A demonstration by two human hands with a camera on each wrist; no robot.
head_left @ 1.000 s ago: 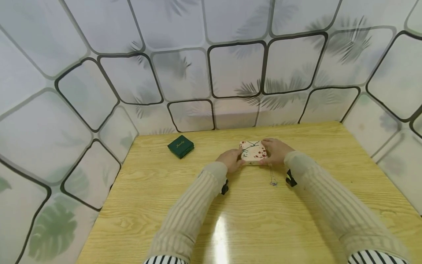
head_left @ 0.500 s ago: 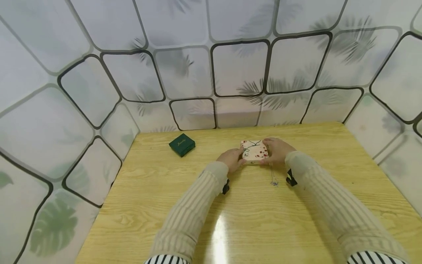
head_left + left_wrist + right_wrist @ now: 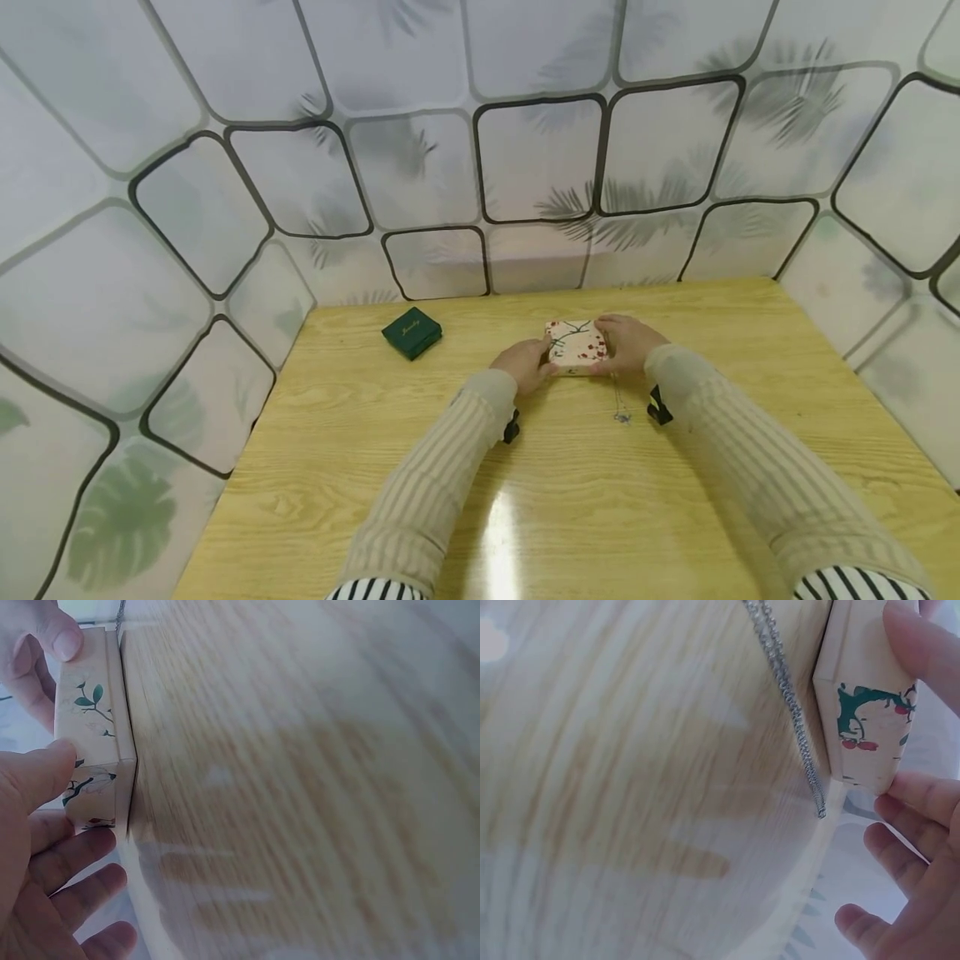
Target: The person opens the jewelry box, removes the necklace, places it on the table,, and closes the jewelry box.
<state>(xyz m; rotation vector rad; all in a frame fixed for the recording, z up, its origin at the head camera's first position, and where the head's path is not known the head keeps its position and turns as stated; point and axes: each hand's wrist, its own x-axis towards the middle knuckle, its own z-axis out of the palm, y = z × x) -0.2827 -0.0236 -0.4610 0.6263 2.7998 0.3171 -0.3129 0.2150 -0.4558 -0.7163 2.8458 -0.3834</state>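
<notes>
A small cream gift box (image 3: 577, 343) printed with red blossoms and green branches rests on the wooden table, lid on. My left hand (image 3: 523, 365) grips its left side, thumb at the near edge. On the opposite side my right hand (image 3: 633, 343) grips it the same way. In both wrist views the thumb and a forward finger take the corners, while the other fingers spread off the box. A silver chain necklace (image 3: 795, 724) lies beside the box by the right hand, its small pendant (image 3: 622, 417) toward me.
A dark green jewelry box (image 3: 412, 333) with gold lettering sits at the back left of the table (image 3: 337, 467). Patterned curtain-like walls (image 3: 540, 158) rise behind and on both sides. A bright reflection shows on the near tabletop.
</notes>
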